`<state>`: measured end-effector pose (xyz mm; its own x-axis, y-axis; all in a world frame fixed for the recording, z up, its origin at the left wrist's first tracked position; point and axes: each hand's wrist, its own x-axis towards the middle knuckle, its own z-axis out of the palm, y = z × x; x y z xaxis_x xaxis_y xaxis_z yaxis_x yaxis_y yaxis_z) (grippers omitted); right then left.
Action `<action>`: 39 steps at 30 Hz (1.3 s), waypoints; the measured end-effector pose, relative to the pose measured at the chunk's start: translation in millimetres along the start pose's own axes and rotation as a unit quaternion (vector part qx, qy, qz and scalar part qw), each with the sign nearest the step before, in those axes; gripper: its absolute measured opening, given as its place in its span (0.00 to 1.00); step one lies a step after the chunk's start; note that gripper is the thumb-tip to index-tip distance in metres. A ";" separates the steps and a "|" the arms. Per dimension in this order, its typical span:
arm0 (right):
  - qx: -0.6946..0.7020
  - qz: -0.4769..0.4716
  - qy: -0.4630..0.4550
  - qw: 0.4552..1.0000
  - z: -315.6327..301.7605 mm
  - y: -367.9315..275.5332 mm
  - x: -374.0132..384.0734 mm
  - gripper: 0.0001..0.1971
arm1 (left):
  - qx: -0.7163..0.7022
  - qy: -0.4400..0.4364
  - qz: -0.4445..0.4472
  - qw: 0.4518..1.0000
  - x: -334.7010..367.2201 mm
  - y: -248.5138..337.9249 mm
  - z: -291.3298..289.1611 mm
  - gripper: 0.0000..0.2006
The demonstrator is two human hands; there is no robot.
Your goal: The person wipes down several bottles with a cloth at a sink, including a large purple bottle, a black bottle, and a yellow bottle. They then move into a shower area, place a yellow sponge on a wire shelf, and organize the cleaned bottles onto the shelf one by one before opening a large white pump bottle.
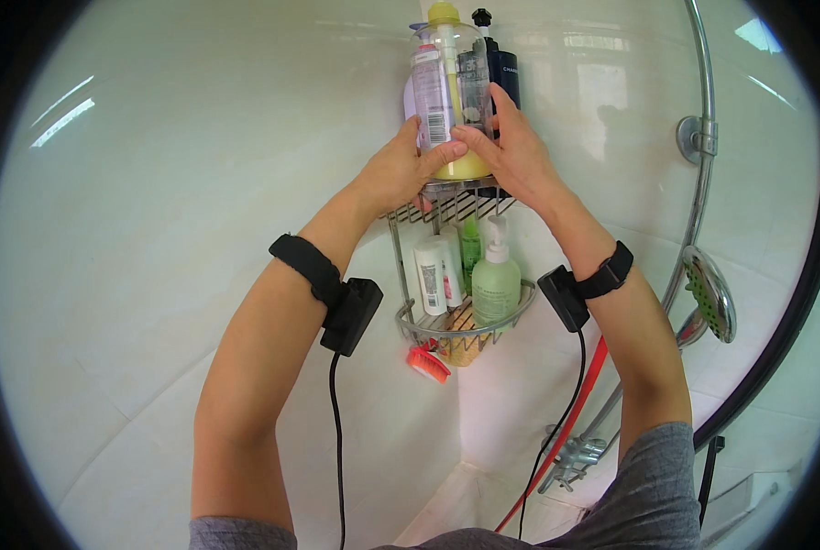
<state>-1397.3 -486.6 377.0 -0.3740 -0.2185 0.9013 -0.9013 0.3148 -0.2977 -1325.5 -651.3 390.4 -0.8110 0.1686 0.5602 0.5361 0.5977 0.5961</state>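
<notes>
Both hands are wrapped round a see-through pump bottle (pixel 453 87) with a yellow cap and a little yellow liquid at its bottom. My left hand (pixel 399 170) grips its left side, and my right hand (pixel 522 156) its right side, with both thumbs across the front. The bottle stands upright at the upper tier of a metal corner rack (pixel 446 194); whether its base rests on the wires I cannot tell. Behind it are a black pump bottle (pixel 505 73) and a purple bottle (pixel 410 103), both partly hidden.
The lower tier bears a light green pump bottle (pixel 496 289), white bottles (pixel 431 277) and a green bottle (pixel 470 255). An orange-red brush (pixel 428 363) hangs below. At right are a shower rail (pixel 706 82), shower head (pixel 710 293) and tap (pixel 575 454). Cables trail from my wrist straps (pixel 307 266).
</notes>
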 end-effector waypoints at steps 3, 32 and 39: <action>-0.053 -0.019 -0.013 0.998 -5.2 -3.7 -1.4 0.40 | -0.016 -0.001 0.013 1.000 0.9 -1.5 -1.4 0.43; -0.050 -0.039 -0.181 0.982 6.7 -14.7 -9.2 0.25 | -0.114 0.248 0.034 0.961 -7.9 -3.9 -11.3 0.51; 0.138 0.016 -0.044 0.989 3.3 -23.0 48.4 0.19 | -0.003 0.371 0.091 0.924 -22.0 -4.8 -15.4 0.54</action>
<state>-1395.5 -507.5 426.4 -0.4105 -0.2949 0.8629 -0.9094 0.0622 -0.4113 -1306.6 -670.0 384.1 -0.3239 -0.3186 0.8908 0.6512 0.6080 0.4542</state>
